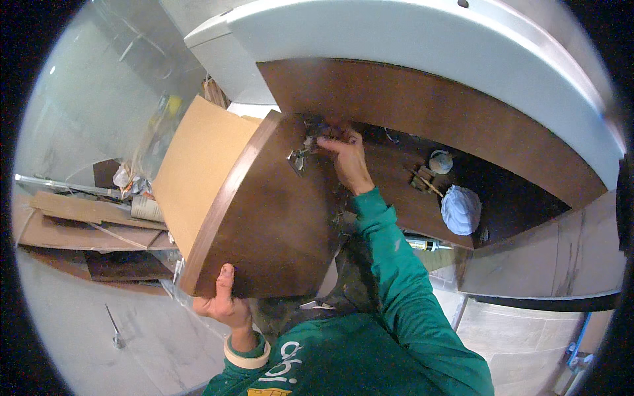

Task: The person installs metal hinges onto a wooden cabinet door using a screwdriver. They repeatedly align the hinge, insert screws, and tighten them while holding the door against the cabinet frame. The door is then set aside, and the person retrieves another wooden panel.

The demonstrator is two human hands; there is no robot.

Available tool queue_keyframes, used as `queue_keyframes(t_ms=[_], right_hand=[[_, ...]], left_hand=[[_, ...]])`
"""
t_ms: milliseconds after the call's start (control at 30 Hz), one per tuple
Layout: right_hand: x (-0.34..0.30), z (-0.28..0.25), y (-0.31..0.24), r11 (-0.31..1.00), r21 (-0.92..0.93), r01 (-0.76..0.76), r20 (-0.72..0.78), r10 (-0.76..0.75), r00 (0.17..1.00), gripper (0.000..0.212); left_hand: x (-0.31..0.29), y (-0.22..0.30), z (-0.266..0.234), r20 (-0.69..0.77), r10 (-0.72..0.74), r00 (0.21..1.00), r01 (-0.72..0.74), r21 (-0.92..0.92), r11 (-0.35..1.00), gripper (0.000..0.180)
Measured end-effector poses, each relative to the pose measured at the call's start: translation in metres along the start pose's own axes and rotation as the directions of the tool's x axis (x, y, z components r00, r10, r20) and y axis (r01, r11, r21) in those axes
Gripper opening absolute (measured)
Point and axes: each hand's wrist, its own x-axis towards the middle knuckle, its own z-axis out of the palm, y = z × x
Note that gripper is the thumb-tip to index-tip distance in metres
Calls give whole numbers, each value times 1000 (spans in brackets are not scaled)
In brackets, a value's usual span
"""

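A dark brown cabinet door (264,224) hangs tilted in front of me. My left hand (228,309) grips its lower edge, thumb on the brown face and fingers behind it. A cream tape roll (247,360) circles my left wrist. Near the door's upper corner, a metal hinge (298,160) sticks out from the brown face. My right hand (350,162) reaches to that hinge with thumb and fingers closed on its far end, in the shadow of the cabinet (396,82). Its fingertips are partly hidden in the dark. Lower on the same door side shows another hinge (343,223).
Inside the cabinet lie a white cloth bundle (461,210), a small round container (440,162) and a brown block (424,179) with a stick. A white basin (396,36) tops the cabinet. Cardboard pieces (99,221) and a can (146,208) are at left. A tube (422,245) lies beneath.
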Motion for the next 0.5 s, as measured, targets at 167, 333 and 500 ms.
queue_keyframes(t_ms=[167,333,500], right_hand=[[-11,-6,-14,998,-67,-1,145,11,989,53],[-6,1,-13,988,-151,42,70,-32,997,50],[-5,5,-12,999,-32,13,37,-12,999,40]], left_hand=[[2,-12,-14,62,72,995,-79,117,990,17],[2,-18,-16,220,371,902,-427,342,837,12],[-4,-12,-8,81,118,990,-134,227,965,17]])
